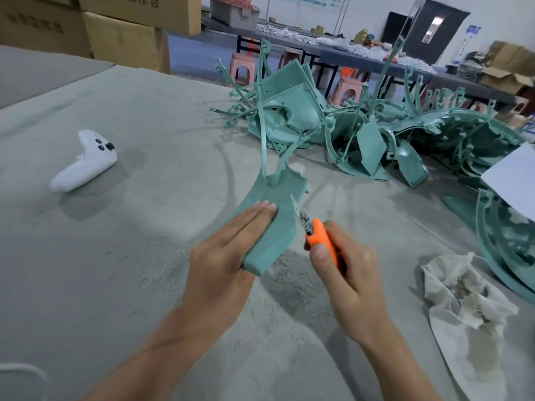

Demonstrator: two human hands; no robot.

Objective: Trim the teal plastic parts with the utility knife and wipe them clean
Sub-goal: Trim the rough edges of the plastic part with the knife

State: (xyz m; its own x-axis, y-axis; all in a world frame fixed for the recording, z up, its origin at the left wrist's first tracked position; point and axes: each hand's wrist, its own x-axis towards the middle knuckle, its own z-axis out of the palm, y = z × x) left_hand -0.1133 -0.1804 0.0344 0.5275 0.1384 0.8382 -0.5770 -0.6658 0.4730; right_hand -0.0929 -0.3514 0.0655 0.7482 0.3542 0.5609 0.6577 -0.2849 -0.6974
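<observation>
Under left hand: teal part; right hand's knife seemingly touching.

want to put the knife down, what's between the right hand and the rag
Only bare grey table cover, from right hand to rag, in the head view.

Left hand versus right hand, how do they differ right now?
The left hand holds the teal part with straight fingers flat across it; the right hand curls round the orange utility knife. The left shows its back; the right shows its thumb along the handle. Both are bare and work the same part.
</observation>
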